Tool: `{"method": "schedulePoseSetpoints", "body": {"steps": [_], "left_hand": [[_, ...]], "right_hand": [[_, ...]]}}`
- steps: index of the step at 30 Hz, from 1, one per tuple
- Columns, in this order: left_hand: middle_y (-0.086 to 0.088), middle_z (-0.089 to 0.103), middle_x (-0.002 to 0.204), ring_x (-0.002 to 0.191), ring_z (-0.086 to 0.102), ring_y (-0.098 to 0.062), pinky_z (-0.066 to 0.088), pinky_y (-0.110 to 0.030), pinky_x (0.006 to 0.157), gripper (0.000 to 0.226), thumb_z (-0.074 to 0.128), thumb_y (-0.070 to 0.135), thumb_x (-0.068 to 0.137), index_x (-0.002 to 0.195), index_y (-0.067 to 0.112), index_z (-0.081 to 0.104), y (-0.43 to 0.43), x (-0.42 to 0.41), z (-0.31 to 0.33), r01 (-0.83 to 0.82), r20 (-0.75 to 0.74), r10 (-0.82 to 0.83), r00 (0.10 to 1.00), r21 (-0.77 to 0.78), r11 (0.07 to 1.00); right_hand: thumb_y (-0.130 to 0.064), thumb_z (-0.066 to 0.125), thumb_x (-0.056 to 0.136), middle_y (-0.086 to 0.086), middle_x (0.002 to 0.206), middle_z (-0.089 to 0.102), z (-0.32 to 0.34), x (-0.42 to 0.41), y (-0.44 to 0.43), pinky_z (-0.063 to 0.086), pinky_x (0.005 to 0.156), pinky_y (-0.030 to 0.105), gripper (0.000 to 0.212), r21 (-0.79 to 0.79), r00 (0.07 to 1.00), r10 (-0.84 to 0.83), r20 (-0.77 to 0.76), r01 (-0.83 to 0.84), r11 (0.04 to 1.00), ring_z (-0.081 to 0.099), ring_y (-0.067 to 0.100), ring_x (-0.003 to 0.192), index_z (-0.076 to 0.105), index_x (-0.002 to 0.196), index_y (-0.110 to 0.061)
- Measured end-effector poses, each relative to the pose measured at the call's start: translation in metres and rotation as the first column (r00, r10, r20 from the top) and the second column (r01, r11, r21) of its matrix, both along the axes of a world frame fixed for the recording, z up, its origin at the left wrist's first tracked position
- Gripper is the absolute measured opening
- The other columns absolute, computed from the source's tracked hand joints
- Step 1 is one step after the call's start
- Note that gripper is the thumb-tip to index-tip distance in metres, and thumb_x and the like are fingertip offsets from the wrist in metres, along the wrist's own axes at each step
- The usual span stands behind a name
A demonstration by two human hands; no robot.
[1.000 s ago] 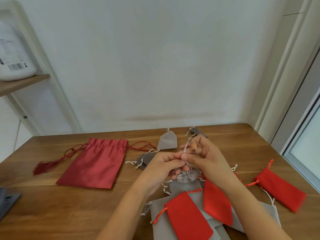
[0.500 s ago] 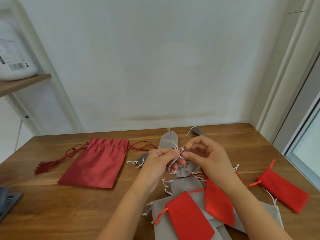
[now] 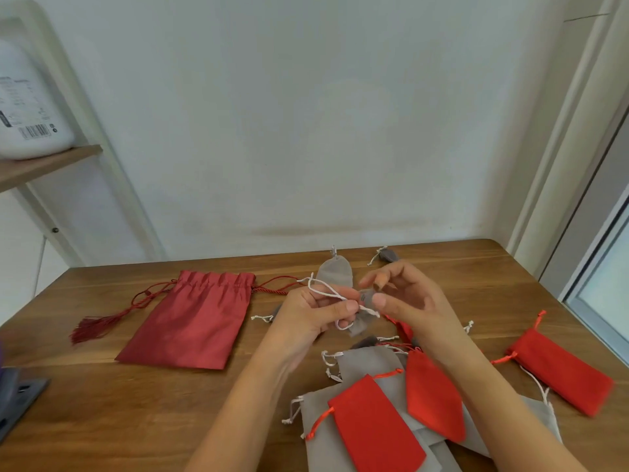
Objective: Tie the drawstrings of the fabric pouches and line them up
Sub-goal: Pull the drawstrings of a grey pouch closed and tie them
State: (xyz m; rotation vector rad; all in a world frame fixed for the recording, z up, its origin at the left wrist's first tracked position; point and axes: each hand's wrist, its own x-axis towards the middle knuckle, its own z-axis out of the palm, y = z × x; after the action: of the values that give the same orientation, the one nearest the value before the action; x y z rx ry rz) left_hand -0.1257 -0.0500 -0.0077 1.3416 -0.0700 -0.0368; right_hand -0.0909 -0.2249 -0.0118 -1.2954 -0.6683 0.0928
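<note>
Your bench [image 3: 102, 403] carries the big dark red pouch [image 3: 190, 321] at left and a heap of grey and red pouches [image 3: 371, 420] nearest you; above that heap your left hand [image 3: 306, 318] has the small grey pouch [image 3: 359, 327], fingers curled and pinching its white drawstring [image 3: 326, 291], loop raised; your right hand [image 3: 408, 301] hovers just beside, fingers loose, gripping nothing that shows; you look mid-knot; next, catch the free cord end and draw it through snugly.

L hand [image 3: 308, 313], R hand [image 3: 410, 303], forearms [image 3: 248, 400] bare
</note>
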Motion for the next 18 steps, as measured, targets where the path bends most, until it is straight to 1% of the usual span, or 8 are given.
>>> {"method": "schedulePoseSetpoints", "body": {"steps": [2,3,6,8,10,14,16,18], "left_hand": [[-0.006,0.07,0.071,0.064,0.063,-0.011,0.051,-0.019,0.062,0.015,0.072,0.003,0.072,0.083,0.013,0.075,0.0,-0.001,0.0,0.01,0.032,-0.013,0.999,0.097,0.995],[-0.003,0.071,0.074,0.067,0.064,-0.01,0.051,-0.018,0.064,0.018,0.071,-0.001,0.075,0.088,0.012,0.072,0.001,-0.001,0.0,0.009,0.059,-0.018,0.998,0.156,0.988],[-0.001,0.072,0.079,0.075,0.067,-0.011,0.052,-0.021,0.069,0.021,0.069,-0.005,0.08,0.093,0.012,0.067,0.004,0.0,-0.001,-0.022,0.128,-0.013,0.992,0.269,0.963],[-0.003,0.072,0.081,0.076,0.067,-0.013,0.053,-0.026,0.071,0.023,0.071,-0.004,0.079,0.093,0.014,0.066,0.007,0.002,-0.003,-0.067,0.152,0.023,0.988,0.287,0.956],[-0.005,0.073,0.081,0.074,0.068,-0.015,0.054,-0.028,0.071,0.026,0.073,-0.002,0.079,0.096,0.017,0.064,0.006,0.003,-0.004,-0.12,0.162,0.067,0.985,0.342,0.932],[0.002,0.073,0.082,0.076,0.068,-0.009,0.055,-0.027,0.072,0.024,0.071,0.007,0.081,0.095,0.026,0.067,0.002,0.004,-0.012,-0.26,0.252,0.133,0.959,0.586,0.767],[0.006,0.072,0.082,0.076,0.067,-0.004,0.053,-0.022,0.071,0.019,0.071,0.01,0.083,0.091,0.028,0.07,0.001,0.005,-0.015,-0.306,0.311,0.123,0.942,0.651,0.695],[0.009,0.071,0.082,0.076,0.065,-0.001,0.049,-0.015,0.069,0.018,0.071,0.01,0.083,0.087,0.028,0.071,0.0,0.004,-0.015,-0.363,0.376,0.136,0.917,0.64,0.677]], "right_hand": [[-0.014,0.071,0.076,0.011,0.112,0.066,-0.002,0.001,-0.001,0.048,0.094,0.033,0.026,-0.088,1.0,0.006,0.03,-0.003,0.996,0.06,0.02,0.111,0.055,0.095,-0.011],[-0.009,0.07,0.076,0.009,0.111,0.066,-0.003,0.002,0.0,0.048,0.093,0.031,0.026,-0.137,0.999,0.0,0.037,0.005,0.991,0.061,0.017,0.11,0.054,0.097,-0.011],[-0.001,0.07,0.079,-0.003,0.095,0.068,-0.007,0.003,0.003,0.048,0.082,0.024,0.025,-0.225,1.0,-0.018,0.019,0.022,0.974,0.063,0.01,0.095,0.055,0.095,-0.013],[0.007,0.07,0.081,-0.002,0.088,0.069,-0.01,0.005,0.004,0.05,0.08,0.023,0.026,-0.225,0.999,-0.036,-0.002,0.034,0.974,0.064,0.011,0.088,0.055,0.093,-0.01],[0.01,0.068,0.081,0.001,0.083,0.068,-0.011,0.006,0.004,0.05,0.077,0.024,0.026,-0.24,0.997,-0.071,0.001,0.069,0.968,0.064,0.013,0.082,0.055,0.092,-0.008],[0.008,0.066,0.078,0.01,0.076,0.064,-0.016,0.005,0.007,0.047,0.07,0.027,0.026,-0.321,0.999,-0.04,-0.008,0.036,0.946,0.057,0.015,0.07,0.054,0.088,-0.012],[0.006,0.066,0.078,0.003,0.074,0.064,-0.018,0.005,0.01,0.048,0.069,0.025,0.023,-0.344,0.999,-0.05,-0.007,0.044,0.938,0.057,0.013,0.068,0.056,0.084,-0.014],[0.007,0.064,0.084,-0.004,0.071,0.064,-0.02,0.006,0.012,0.049,0.069,0.025,0.02,-0.316,0.996,-0.087,-0.021,0.076,0.946,0.059,0.012,0.067,0.057,0.083,-0.012]]}}
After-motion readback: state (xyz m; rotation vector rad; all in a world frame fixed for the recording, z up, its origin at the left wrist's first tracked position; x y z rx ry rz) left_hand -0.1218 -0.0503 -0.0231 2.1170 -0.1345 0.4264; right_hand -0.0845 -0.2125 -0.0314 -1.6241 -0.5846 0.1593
